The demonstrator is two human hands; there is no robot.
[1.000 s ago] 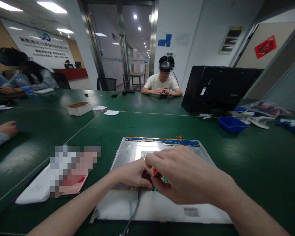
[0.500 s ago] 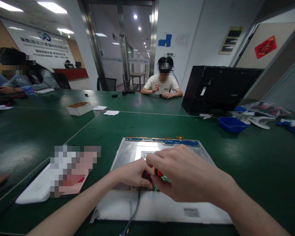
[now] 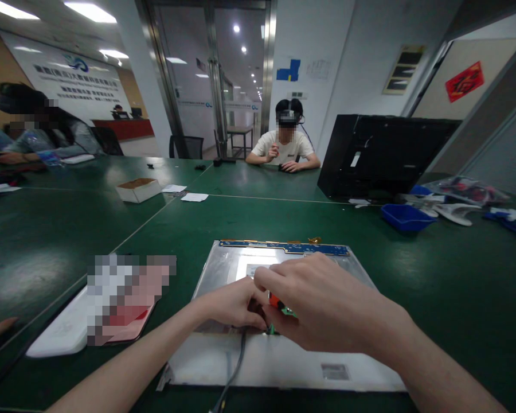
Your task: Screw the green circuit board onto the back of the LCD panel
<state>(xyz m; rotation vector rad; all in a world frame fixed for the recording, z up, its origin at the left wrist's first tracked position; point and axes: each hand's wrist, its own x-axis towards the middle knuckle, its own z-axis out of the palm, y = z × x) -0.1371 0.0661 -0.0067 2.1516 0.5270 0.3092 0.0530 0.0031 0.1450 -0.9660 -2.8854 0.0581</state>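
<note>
A flat silver and white panel [image 3: 284, 361] lies on the green table, a blue circuit strip [image 3: 284, 248] along its far edge. My right hand [image 3: 313, 298], over the panel's middle, is closed round a small orange-and-black tool [image 3: 275, 300]; its tip is hidden. Just left of it and touching or nearly touching, my left hand [image 3: 241, 307] has its fingers pinched low at a green board [image 3: 289, 311], mostly covered by the hands. What the left fingertips hold is hidden. A dark cable [image 3: 236, 367] runs from beneath the left hand over the panel's near edge.
Left of the panel lie a white object [image 3: 60, 332] and a pink one [image 3: 133, 327]. Farther off are an open box [image 3: 138, 190], a black monitor [image 3: 382, 155] and a blue tray [image 3: 406, 218]. A person [image 3: 286, 143] sits opposite; others are at the left.
</note>
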